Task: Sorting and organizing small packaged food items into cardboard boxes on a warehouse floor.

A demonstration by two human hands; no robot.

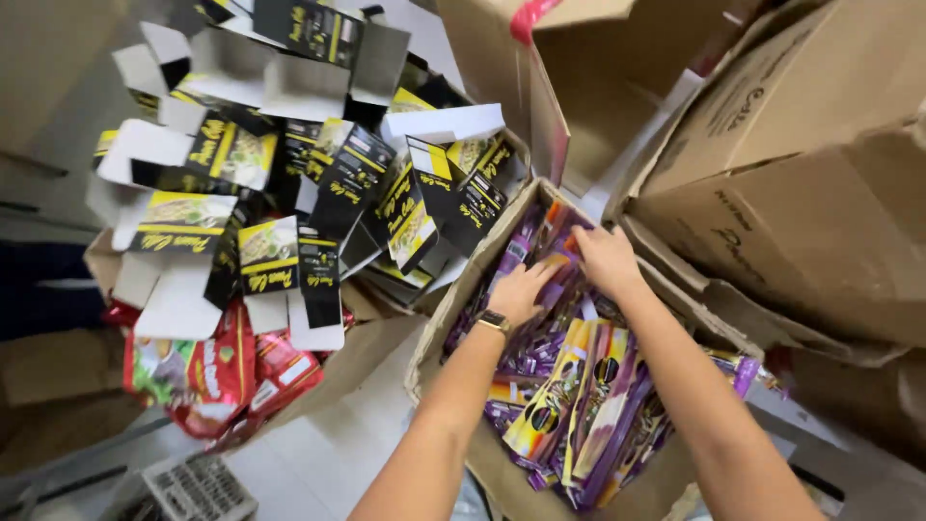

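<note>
Reaching: both of your hands are down inside the open cardboard box (453, 318) in front of you, among the purple sachets (540, 342) that fill it.
Left hand: your left hand (518, 292), with a wristwatch (493, 320) on its wrist, lies palm down on the sachets near the box's far end, fingers curled into the pile; I cannot tell whether it has closed on any one sachet.
Right hand: your right hand (606, 257) is just beside the left, a little farther in, fingers bent down into the sachets at the far corner; its grip is hidden too.
Sachets, axis: the long purple and yellow ones nearest you lie flat and side by side, their long axes running roughly from you toward your hands, leaning slightly right at the far end.
Sachets, place: they lie beneath both hands and stretch back under your forearms to the near end of the box.
Left of the box: a heap of unfolded black and yellow cartons (289, 193), with red packets (217, 371) below it.
Right of the box: large brown cardboard boxes (810, 183), touching its edge.
</note>
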